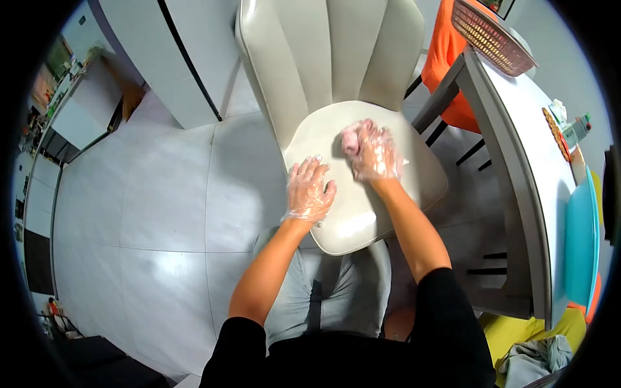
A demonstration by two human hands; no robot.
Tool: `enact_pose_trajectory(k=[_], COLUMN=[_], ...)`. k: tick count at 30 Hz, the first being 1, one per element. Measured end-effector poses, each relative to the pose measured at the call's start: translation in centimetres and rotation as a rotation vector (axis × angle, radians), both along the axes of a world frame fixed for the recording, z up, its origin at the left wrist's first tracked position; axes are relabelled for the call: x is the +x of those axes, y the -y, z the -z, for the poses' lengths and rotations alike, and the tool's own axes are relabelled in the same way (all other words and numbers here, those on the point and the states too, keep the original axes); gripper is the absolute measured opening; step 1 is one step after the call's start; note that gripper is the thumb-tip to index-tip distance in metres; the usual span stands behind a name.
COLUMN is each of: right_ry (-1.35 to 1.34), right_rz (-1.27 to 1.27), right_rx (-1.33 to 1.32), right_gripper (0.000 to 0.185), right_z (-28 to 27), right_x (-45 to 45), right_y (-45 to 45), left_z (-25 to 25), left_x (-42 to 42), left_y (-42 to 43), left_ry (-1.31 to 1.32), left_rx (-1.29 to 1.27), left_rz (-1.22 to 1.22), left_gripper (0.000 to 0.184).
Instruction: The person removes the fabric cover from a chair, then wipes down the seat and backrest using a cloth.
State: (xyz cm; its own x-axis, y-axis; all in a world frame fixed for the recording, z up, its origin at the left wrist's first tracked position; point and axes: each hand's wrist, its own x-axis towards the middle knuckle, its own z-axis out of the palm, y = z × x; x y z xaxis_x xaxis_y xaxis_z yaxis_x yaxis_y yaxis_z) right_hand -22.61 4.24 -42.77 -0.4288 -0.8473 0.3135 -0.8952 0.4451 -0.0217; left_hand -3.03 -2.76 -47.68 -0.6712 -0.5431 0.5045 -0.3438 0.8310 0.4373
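At centre, the seat point(343, 200) is apparently being wiped with a pink cloth point(350, 142) gripped in the right hand point(378, 155). The left hand point(309, 193) is spread; firm pressure seems needed next.

A home, apparently its dining area: right of the cream upholstered dining chair point(330, 107) stands a white-topped dining table point(527, 123) bearing an openwork basket point(493, 40) and a turquoise basin point(583, 239), with an orange-covered chair point(444, 39) just right of the cream chair's backrest; left of the cream chair, pale floor tiles point(162, 194) run to a low white cabinet point(83, 118) crowded with small items point(63, 85) too blurred to name
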Motion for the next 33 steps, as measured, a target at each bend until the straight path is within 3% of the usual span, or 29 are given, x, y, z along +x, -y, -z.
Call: enact_pose_trajectory(k=[3,5,11,19,23,24,26,29,33], right_ry=[-0.016,0.151,0.036,0.057,0.043,0.609,1.002,0.469,0.218], right_rz=[-0.183,-0.259,-0.165,-0.183,-0.036,0.028,0.176,0.355,0.289], right_rx=[-0.147,-0.145,-0.242,-0.158,-0.112,-0.294,-0.376,-0.093,-0.097], right_gripper=[0.067,0.064,0.062,0.065,0.044,0.038,0.036,0.044,0.053], right_z=[0.6,-1.0,-0.6,-0.4,0.6,-0.3,-1.9,-1.3,0.8], right_x=[2.2,4.6,6.9,1.1,-6.3,-7.0,-8.6,-12.0,-13.3], right_y=[-5.1,-9.4,-15.5,-12.7,-7.4,-6.3,-4.6,-3.2,-4.2], left_z=[-0.1,0.3,-2.6,-0.1,0.0,0.2,0.4,1.1,1.1], left_x=[0.0,-0.3,-5.6,-7.7,-7.6,-7.7,-8.0,-8.0,-8.3], left_y=[-0.2,-0.4,-1.1,-0.8,-1.0,-0.8,-0.6,-0.5,-0.3], left_ry=[0.06,0.142,0.23,0.294,0.264,0.242,0.24,0.24,0.257], left_rx=[-0.024,-0.08,-0.031,-0.121,-0.117,-0.121,-0.115,-0.099,-0.087], left_rz=[-0.008,-0.021,0.179,0.292,0.273,0.277,0.272,0.269,0.29], left_gripper=[0.039,0.041,0.05,0.053,0.052,0.051,0.05,0.05,0.05])
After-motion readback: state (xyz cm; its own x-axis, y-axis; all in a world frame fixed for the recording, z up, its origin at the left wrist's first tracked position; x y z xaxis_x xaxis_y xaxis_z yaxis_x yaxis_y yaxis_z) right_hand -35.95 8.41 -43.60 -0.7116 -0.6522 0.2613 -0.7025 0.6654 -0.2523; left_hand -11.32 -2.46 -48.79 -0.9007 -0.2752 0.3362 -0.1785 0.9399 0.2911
